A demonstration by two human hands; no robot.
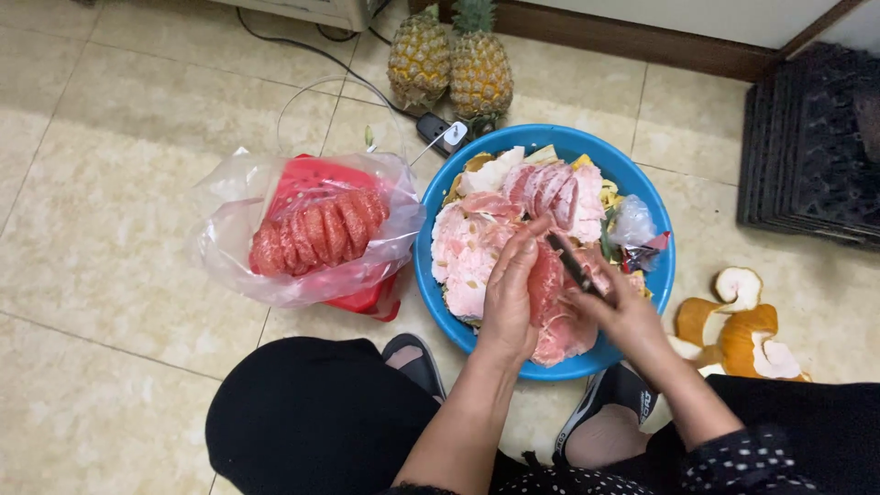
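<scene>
Over the blue basin [440, 266], our left hand [510, 293] grips an upright pomelo segment [544, 282] while our right hand [621, 312] clasps a knife [573, 264] pointing up-left.

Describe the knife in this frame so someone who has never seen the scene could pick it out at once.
Find the round blue plastic basin of pink pomelo peel on the tiled floor. Over its near edge, the right hand holds a slim dark-bladed knife beside the pink pomelo segment in the left hand. It is the only dark, straight object there.

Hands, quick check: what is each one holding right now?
Left hand: closed around a pink pomelo segment over the blue basin.
Right hand: closed on a dark knife, its blade against the segment.
</scene>
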